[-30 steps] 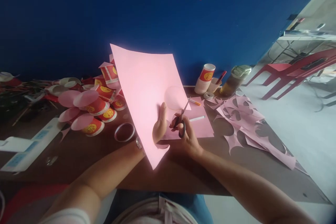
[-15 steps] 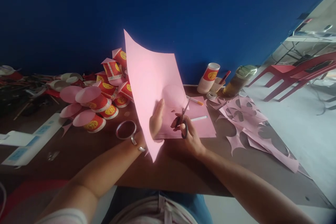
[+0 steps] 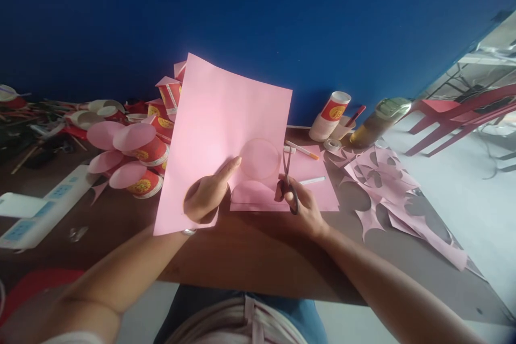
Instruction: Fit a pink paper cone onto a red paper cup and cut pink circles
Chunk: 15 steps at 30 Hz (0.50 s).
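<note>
A large pink paper sheet (image 3: 217,113) stands raised in front of me, with a drawn circle outline (image 3: 260,159) near its right edge and a round cut-out at its lower left. My left hand (image 3: 209,193) passes through that cut-out and grips the sheet, thumb on the near face and the other fingers hidden behind. In my right hand (image 3: 300,207) are dark-handled scissors (image 3: 287,172), blades pointing up and slightly apart beside the sheet's right edge. More pink paper (image 3: 322,191) lies on the table under two pens (image 3: 302,149).
Red cups with pink discs (image 3: 141,185) are piled at the left, near a white-and-blue strip (image 3: 48,209). At the right are stacked cups (image 3: 330,115), a tape roll (image 3: 332,144), a bottle (image 3: 381,121), pink scraps (image 3: 403,188) and a red chair (image 3: 459,113).
The sheet has turned to face me more, and its lower cut-out now shows around my left hand. That hand has moved left and down. The scissors have shifted slightly right in the view.
</note>
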Each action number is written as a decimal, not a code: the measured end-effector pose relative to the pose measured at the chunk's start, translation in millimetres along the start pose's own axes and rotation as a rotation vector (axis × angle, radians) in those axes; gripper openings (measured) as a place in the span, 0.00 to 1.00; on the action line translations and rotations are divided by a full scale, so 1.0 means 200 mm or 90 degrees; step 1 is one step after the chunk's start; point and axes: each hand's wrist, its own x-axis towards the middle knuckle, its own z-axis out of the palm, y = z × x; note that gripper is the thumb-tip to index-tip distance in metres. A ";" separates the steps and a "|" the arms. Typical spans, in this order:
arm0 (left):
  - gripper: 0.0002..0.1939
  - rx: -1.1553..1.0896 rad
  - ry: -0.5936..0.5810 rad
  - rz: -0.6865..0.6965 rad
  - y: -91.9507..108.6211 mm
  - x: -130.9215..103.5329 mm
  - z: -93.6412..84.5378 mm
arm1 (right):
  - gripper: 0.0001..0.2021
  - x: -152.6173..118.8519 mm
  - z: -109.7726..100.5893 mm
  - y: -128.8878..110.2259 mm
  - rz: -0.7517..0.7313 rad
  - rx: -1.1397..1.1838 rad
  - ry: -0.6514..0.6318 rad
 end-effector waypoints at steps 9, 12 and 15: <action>0.37 0.004 -0.161 -0.080 -0.03 -0.04 -0.03 | 0.29 -0.01 0.03 -0.02 0.027 -0.039 -0.057; 0.35 -0.037 -0.172 -0.126 0.01 -0.05 -0.03 | 0.29 -0.01 0.03 -0.02 0.021 -0.038 -0.058; 0.34 -0.084 -0.137 -0.198 0.06 -0.05 -0.02 | 0.29 -0.02 0.03 -0.03 0.020 -0.038 -0.056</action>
